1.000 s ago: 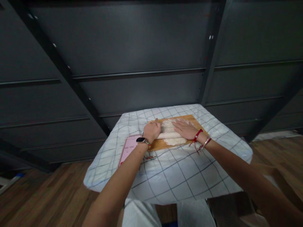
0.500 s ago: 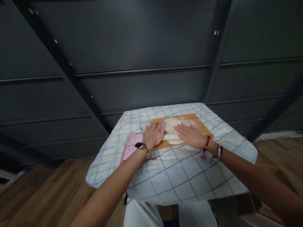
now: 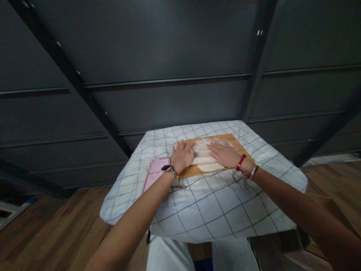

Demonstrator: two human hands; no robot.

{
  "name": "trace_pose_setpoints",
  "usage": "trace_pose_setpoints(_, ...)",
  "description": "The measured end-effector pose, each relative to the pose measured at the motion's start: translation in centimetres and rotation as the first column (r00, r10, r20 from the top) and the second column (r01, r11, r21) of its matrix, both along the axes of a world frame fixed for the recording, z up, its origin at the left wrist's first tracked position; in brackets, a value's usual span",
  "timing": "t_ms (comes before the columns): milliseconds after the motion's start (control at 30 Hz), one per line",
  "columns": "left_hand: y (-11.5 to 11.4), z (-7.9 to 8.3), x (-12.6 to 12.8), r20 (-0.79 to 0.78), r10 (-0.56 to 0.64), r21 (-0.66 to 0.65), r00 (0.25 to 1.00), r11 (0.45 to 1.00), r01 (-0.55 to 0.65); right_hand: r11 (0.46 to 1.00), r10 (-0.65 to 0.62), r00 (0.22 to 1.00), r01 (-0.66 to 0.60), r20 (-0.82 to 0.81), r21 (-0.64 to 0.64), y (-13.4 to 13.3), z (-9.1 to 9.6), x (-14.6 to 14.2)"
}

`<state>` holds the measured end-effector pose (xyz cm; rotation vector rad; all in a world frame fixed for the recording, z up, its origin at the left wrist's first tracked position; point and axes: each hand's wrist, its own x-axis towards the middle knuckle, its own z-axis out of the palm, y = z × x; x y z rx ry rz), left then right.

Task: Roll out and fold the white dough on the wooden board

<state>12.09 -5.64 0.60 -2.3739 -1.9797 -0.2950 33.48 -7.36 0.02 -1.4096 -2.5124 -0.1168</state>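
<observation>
Grip: my left hand (image 3: 182, 155) and right hand (image 3: 225, 155) both lie palm-down, fingers extended, closed around nothing. Under them runs a pale, straight, cylindrical rolling pin (image 3: 204, 161), roughly crosswise in front of me. Its bare length shows between my hands; both ends are hidden beneath my palms. Left fingers are spread somewhat; right fingers lie closer together, angled in toward the middle.

Beneath the pin: a flattened, cream-coloured sheet of dough (image 3: 210, 167), visible on the near side and, with a floury surface, on the far side. My right hand covers part of it. Dough sits on a rectangular, honey-brown wooden board (image 3: 239, 147), bare at the far right corner and along the near left edge.

At the wrists: left, a dark-faced watch (image 3: 166, 168) beside a multicoloured beaded bracelet (image 3: 175, 174); right, a red cord bracelet (image 3: 241, 162) with loose ends hanging, plus a silver-toned bangle (image 3: 254, 171).

Left of the board, a pink-screened phone (image 3: 155, 174) lies face up, apart from the dough. Readout begins 00:04; my left wrist and forearm overlap its right side. All of this rests on the worktop (image 3: 214, 214), covered in white cloth with dark grid lines.

Beyond the worktop's far edge stands a dark grey panelled wall (image 3: 169, 103); below, brown wood-look flooring (image 3: 76, 226).
</observation>
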Motion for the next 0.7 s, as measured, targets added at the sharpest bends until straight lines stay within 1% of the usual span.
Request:
trace_pose_setpoints(33, 1.2, 0.1, 0.1, 0.026, 0.03, -0.021, 0.999, 0.999, -0.029, 0.999, -0.023, 1.0, 0.023, -0.005, -0.026, 1.4, 0.2, 0.0)
trace_pose_setpoints(100, 3.1, 0.3, 0.2, 0.074, 0.057, -0.021, 0.996, 0.998, -0.055, 0.999, 0.019, 1.0, -0.02, -0.018, -0.042, 4.1, 0.4, 0.1)
trace_pose_setpoints(133, 3.8, 0.4, 0.2, 0.093, 0.047, 0.005, 0.995, 0.999, -0.047, 0.997, 0.066, 0.998, -0.067, -0.018, -0.04, 5.2, 0.5, 0.2)
trace_pose_setpoints(200, 4.7, 0.5, 0.3, 0.112, 0.002, 0.098, 0.994, 0.995, -0.013, 0.988, 0.155, 0.988, -0.155, -0.002, -0.028, 6.8, 0.7, 0.2)
trace_pose_setpoints(233, 5.1, 0.7, 0.4, 0.11, -0.025, 0.15, 0.994, 0.989, 0.009, 0.984, 0.175, 0.984, -0.175, 0.013, -0.024, 7.4, 0.8, 0.1)
trace_pose_setpoints(300, 5.7, 0.9, 0.6, 0.097, -0.069, 0.221, 0.993, 0.974, 0.046, 0.986, 0.166, 0.985, -0.165, 0.042, -0.017, 8.0, 1.2, -0.2)
trace_pose_setpoints(367, 6.2, 1.1, 0.6, 0.097, -0.1, 0.252, 0.99, 0.965, 0.072, 0.985, 0.168, 0.985, -0.169, 0.038, 0.031, 7.8, 1.8, -0.2)
trace_pose_setpoints(400, 6.3, 1.2, 0.5, 0.107, -0.126, 0.26, 0.986, 0.961, 0.095, 0.978, 0.193, 0.981, -0.194, 0.016, 0.072, 7.3, 2.0, -0.1)
trace_pose_setpoints(433, 6.1, 1.3, 0.3, 0.119, -0.169, 0.272, 0.978, 0.953, 0.132, 0.965, 0.239, 0.971, -0.236, -0.011, 0.118, 6.5, 2.2, 0.3)
trace_pose_setpoints(467, 5.7, 1.4, -0.1, 0.123, -0.236, 0.289, 0.964, 0.938, 0.193, 0.944, 0.297, 0.954, -0.288, -0.036, 0.164, 5.6, 2.3, 0.8)
trace_pose_setpoints(500, 5.1, 1.4, -0.4, 0.111, -0.324, 0.306, 0.94, 0.911, 0.278, 0.917, 0.364, 0.93, -0.348, -0.049, 0.196, 4.5, 2.3, 1.5)
trace_pose_setpoints(533, 4.2, 1.4, -0.8, 0.082, -0.422, 0.315, 0.903, 0.871, 0.378, 0.893, 0.418, 0.908, -0.405, -0.033, 0.198, 3.4, 2.1, 2.3)
trace_pose_setpoints(600, 2.1, 1.2, -1.3, 0.0, -0.595, 0.287, 0.804, 0.77, 0.57, 0.867, 0.468, 0.883, -0.466, 0.032, 0.174, 1.5, 1.5, 3.9)
trace_pose_setpoints(633, 1.0, 1.1, -1.3, -0.035, -0.651, 0.255, 0.758, 0.728, 0.637, 0.865, 0.472, 0.879, -0.475, 0.063, 0.16, 0.8, 1.1, 4.5)
trace_pose_setpoints(667, 0.1, 0.9, -1.2, -0.057, -0.684, 0.221, 0.728, 0.702, 0.677, 0.868, 0.465, 0.881, -0.473, 0.088, 0.153, 0.3, 0.6, 4.9)
trace_pose_setpoints(700, -0.7, 0.6, -0.9, -0.067, -0.697, 0.19, 0.714, 0.694, 0.695, 0.872, 0.453, 0.885, -0.465, 0.104, 0.153, 0.0, 0.2, 5.2)
